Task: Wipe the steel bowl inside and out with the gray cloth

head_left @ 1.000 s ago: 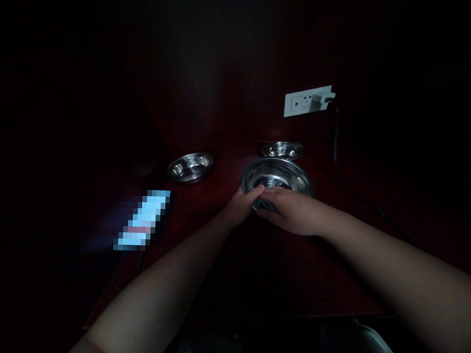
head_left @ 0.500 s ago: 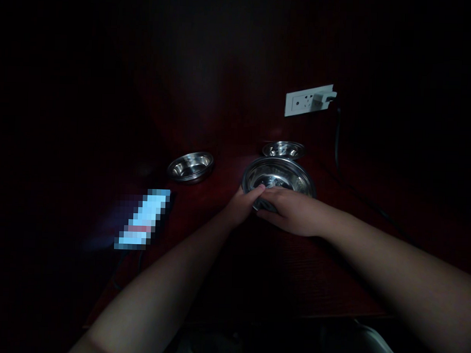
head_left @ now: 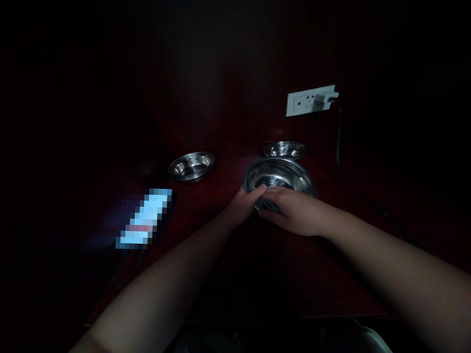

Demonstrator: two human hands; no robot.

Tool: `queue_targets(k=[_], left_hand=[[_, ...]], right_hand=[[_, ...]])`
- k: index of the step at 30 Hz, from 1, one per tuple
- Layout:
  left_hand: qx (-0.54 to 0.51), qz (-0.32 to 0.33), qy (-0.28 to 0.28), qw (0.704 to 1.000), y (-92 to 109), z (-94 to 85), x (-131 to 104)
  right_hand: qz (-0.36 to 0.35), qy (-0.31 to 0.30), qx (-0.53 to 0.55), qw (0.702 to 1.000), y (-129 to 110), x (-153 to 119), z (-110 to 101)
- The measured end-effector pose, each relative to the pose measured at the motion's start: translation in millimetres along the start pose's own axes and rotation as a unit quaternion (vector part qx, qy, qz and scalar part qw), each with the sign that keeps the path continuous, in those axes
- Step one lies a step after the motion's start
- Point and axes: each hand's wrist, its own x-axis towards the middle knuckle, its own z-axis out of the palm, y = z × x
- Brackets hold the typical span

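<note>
A shiny metal bowl (head_left: 297, 179) sits on the dark red table, tilted a little toward me. My left hand (head_left: 243, 203) grips its left side, with the thumb over the rim and the other fingers out of sight. Across the near side of this bowl lies my right hand (head_left: 294, 212); its fingers reach left over the rim and its thumb is lower, with part of the bowl between them. The right fingertips are partly hidden near the left thumb. Small glints show at the bottom of the bowl, too dim to name.
Just behind stands another metal bowl (head_left: 285, 149). Further left are metal bowls that look stacked (head_left: 192, 167). A lit, blurred-out screen (head_left: 145, 218) is at the left. A white wall socket (head_left: 305, 100) holds a plug, whose dark cable (head_left: 339, 144) runs down onto the table (head_left: 255, 275).
Hands and bowls keep the same places relative to each other. The whole view has shifted by a few pixels only.
</note>
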Motion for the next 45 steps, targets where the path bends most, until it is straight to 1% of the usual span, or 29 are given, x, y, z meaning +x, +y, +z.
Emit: queue_targets(k=[10,18,20,24,37,45], left_hand=[[0.001,-0.013,0.003,1.0,-4.2,-3.6,2.6],[0.006,-0.006,-0.008,1.0,-6.2,-5.6,5.0],[0.008,-0.007,-0.003,1.0,-7.0,-5.8,5.4],[0.008,-0.014,0.007,1.0,-6.3,-4.8,4.3],[0.006,-0.015,0.006,1.0,-4.1,-3.5,2.1],[-0.001,-0.02,-0.014,1.0,-2.0,-1.3,1.9]], right_hand=[[-0.011,0.0,0.0,1.0,0.2,0.3,-0.7],[-0.004,0.002,-0.002,1.0,0.2,0.5,0.9],[-0.006,0.003,-0.003,1.0,0.7,0.3,1.5],[-0.006,0.01,-0.002,1.0,1.0,-0.1,1.5],[-0.005,-0.003,-0.002,1.0,-0.2,-0.2,-0.1],[0.015,-0.011,-0.016,1.0,-7.1,-3.4,-1.9]])
